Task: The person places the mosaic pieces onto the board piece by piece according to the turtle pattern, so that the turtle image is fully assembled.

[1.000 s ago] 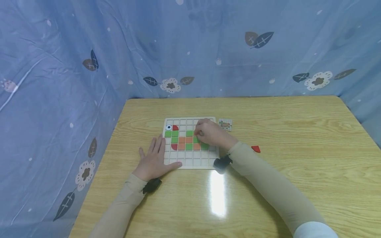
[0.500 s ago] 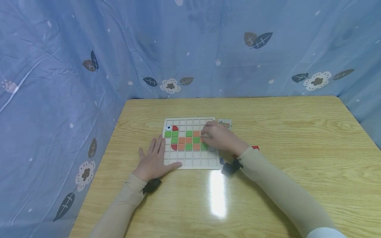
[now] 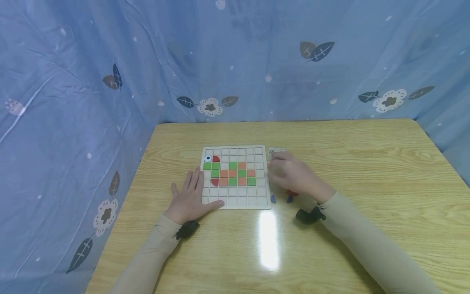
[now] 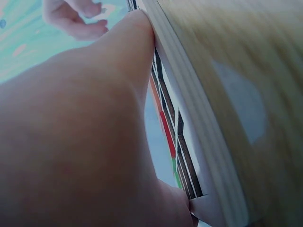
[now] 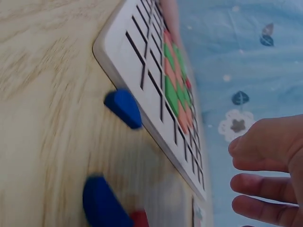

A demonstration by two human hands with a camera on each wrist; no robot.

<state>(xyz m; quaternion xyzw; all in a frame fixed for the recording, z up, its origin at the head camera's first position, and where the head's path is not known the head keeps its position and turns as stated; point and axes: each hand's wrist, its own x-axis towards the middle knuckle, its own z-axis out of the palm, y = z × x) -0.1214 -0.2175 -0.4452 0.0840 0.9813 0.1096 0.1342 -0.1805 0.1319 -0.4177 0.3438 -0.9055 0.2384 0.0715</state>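
Observation:
A white grid board [image 3: 262, 200] lies on the table, with green squares [image 3: 215, 173], orange squares [image 3: 224, 173], red rounded pieces [image 3: 216, 159] and an eye tile [image 3: 208, 158] set in its cells. Along the board's left edge, my left hand [image 3: 187, 202] rests with its fingers spread and its thumb on the near edge. My right hand [image 3: 295, 173] hovers just right of the board, beside a small pattern card [image 3: 275, 150] that it partly covers. The right wrist view shows its bent fingers [image 5: 265, 187] and thumb apart, with nothing between them.
Two blue pieces [image 3: 273, 199] [image 5: 106, 203] lie right of the board, the nearer one close to its edge. A red piece [image 3: 292, 192] shows partly under my right hand. A blue patterned curtain [image 3: 235, 81] hangs behind the wooden table [image 3: 367, 163].
My right hand has left the board and moved right, uncovering an orange square at the right end of the pattern. The fingers have loosened. My left hand stays put.

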